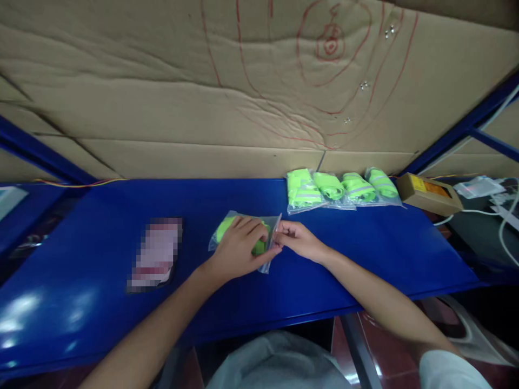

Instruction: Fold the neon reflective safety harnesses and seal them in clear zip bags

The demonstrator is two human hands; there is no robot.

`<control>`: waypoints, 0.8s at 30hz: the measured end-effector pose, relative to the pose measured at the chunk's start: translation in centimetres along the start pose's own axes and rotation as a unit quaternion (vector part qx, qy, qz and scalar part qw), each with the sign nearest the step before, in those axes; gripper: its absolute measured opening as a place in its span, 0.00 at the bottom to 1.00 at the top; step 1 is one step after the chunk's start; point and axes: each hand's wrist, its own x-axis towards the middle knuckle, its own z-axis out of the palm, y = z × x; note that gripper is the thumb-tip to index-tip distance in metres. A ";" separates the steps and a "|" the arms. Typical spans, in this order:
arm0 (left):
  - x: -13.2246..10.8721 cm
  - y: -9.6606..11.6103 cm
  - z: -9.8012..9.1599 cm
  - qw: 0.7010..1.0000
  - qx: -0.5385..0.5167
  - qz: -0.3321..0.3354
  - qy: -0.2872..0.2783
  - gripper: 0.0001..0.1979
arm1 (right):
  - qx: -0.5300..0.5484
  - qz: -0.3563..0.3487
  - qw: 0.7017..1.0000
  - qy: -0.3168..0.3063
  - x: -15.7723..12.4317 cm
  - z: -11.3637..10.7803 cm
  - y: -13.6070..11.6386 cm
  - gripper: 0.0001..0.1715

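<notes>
A clear plastic bag (272,229) with a rolled neon-green item (222,227) inside lies on the blue table (101,227). My left hand (239,246) rests flat on top of the bag, fingers curled over the green roll and thumb at the bag's open edge. My right hand (298,239) pinches the bag's right edge between thumb and fingers, touching my left thumb.
Several bagged neon-green rolls (340,188) lie in a row at the table's back right, next to a small cardboard box (427,194). A blurred-out flat object (156,253) lies to the left. Cardboard sheeting (162,97) covers the wall behind. White cables (506,216) lie at far right.
</notes>
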 end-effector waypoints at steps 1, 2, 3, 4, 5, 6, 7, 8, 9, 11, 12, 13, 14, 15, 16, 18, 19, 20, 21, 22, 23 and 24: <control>0.0 0.2 -0.1 1.000 0.002 0.000 -0.009 0.19 | -0.012 -0.026 1.000 -0.012 -0.2 0.2 0.0 0.23; 0.0 0.4 -0.2 1.000 -0.001 -0.001 -0.017 0.20 | -0.024 -0.045 0.998 -0.020 -0.4 0.4 -0.1 0.25; 0.1 0.6 -0.3 1.000 -0.009 -0.007 -0.023 0.20 | -0.036 -0.059 0.997 -0.026 -0.7 0.5 -0.2 0.26; 0.1 0.7 -0.5 0.999 -0.026 -0.015 -0.031 0.19 | -0.047 -0.070 0.996 -0.029 -0.9 0.6 -0.3 0.26; 0.2 0.8 -0.7 0.998 -0.051 -0.026 -0.039 0.17 | -0.057 -0.082 0.995 -0.029 -1.0 0.6 -0.4 0.26; 0.3 0.8 -1.0 0.995 -0.084 -0.036 -0.049 0.16 | -0.064 -0.093 0.993 -0.026 -1.2 0.7 -0.5 0.25; 0.4 0.7 -1.3 0.989 -0.123 -0.045 -0.061 0.15 | -0.070 -0.105 0.992 -0.022 -1.3 0.7 -0.6 0.23; 0.5 0.5 -1.6 0.982 -0.164 -0.052 -0.074 0.14 | -0.075 -0.114 0.990 -0.018 -1.4 0.7 -0.6 0.22; 0.6 0.3 -1.9 0.974 -0.203 -0.056 -0.085 0.13 | -0.080 -0.122 0.989 -0.014 -1.4 0.7 -0.6 0.20; 0.7 -0.1 -2.3 0.959 -0.260 -0.060 -0.100 0.12 | -0.093 -0.136 0.986 -0.006 -1.5 0.8 -0.4 0.17; 0.7 -0.3 -2.4 0.954 -0.277 -0.059 -0.104 0.12 | -0.102 -0.140 0.985 -0.001 -1.5 0.9 -0.3 0.17; 0.7 -0.5 -2.4 0.950 -0.287 -0.057 -0.105 0.12 | -0.112 -0.144 0.983 0.003 -1.5 0.9 -0.2 0.17; 0.7 -0.7 -2.4 0.948 -0.295 -0.054 -0.106 0.13 | -0.121 -0.146 0.982 0.009 -1.5 1.0 -0.1 0.17; 0.7 -0.8 -2.3 0.947 -0.300 -0.051 -0.106 0.13 | -0.129 -0.146 0.981 0.014 -1.5 1.0 -0.1 0.18; 0.7 -0.9 -2.3 0.944 -0.307 -0.048 -0.108 0.14 | -0.135 -0.144 0.980 0.017 -1.5 1.1 -0.1 0.18; 0.7 -1.2 -2.4 0.938 -0.324 -0.043 -0.112 0.14 | -0.138 -0.139 0.981 0.015 -1.6 1.1 -0.1 0.18; 0.8 -1.3 -2.4 0.935 -0.332 -0.040 -0.115 0.15 | -0.136 -0.135 0.981 0.013 -1.6 1.2 -0.1 0.17; 0.8 -1.4 -2.5 0.933 -0.338 -0.038 -0.118 0.15 | -0.134 -0.131 0.982 0.009 -1.7 1.2 -0.2 0.17; 0.8 -1.4 -2.6 0.932 -0.342 -0.036 -0.119 0.16 | -0.132 -0.126 0.983 0.008 -1.7 1.2 -0.3 0.16; 0.8 -1.4 -2.6 0.932 -0.341 -0.035 -0.118 0.15 | -0.131 -0.121 0.984 0.009 -1.7 1.2 -0.4 0.16; 0.8 -1.3 -2.5 0.934 -0.336 -0.034 -0.114 0.15 | -0.130 -0.117 0.985 0.013 -1.7 1.3 -0.5 0.16; 0.7 -1.1 -2.4 0.939 -0.326 -0.035 -0.105 0.15 | -0.128 -0.115 0.985 0.020 -1.7 1.3 -0.6 0.16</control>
